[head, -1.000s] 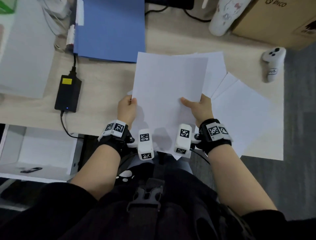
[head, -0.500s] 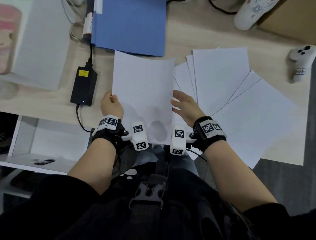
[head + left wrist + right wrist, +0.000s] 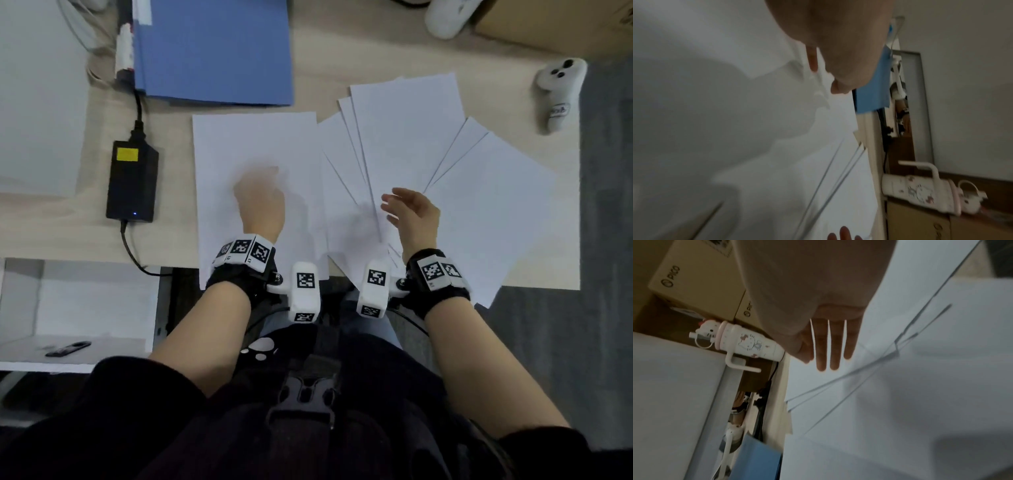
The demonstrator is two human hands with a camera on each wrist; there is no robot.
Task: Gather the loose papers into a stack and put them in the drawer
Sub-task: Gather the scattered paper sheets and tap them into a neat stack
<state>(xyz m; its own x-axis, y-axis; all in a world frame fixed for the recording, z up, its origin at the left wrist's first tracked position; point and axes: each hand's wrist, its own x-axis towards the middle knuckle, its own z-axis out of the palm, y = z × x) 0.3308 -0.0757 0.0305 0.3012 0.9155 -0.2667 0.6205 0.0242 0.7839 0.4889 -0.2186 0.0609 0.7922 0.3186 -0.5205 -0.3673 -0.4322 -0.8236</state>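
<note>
One white sheet (image 3: 257,147) lies flat on the desk, left of centre. My left hand (image 3: 260,202) is blurred over its near half and holds nothing; the left wrist view shows the palm (image 3: 838,40) above white paper. To the right, several loose sheets (image 3: 407,137) are fanned out and overlap. Over their near edge hovers my right hand (image 3: 411,212), empty; its straight, spread fingers (image 3: 830,345) show in the right wrist view above the overlapping sheets (image 3: 941,369). The white drawer (image 3: 96,308) stands open at the lower left, below the desk edge.
A blue folder (image 3: 212,51) lies behind the single sheet, and a black power adapter (image 3: 132,181) with its cable to the left. A white controller (image 3: 558,92), a cardboard box (image 3: 565,24) and a white bottle (image 3: 448,17) sit at the back right. A small dark object (image 3: 68,348) lies in the drawer.
The sheet that both hands held up has moved left and now lies flat on the desk. Both hands have let go of it; the right hand has shifted right over the fanned sheets.
</note>
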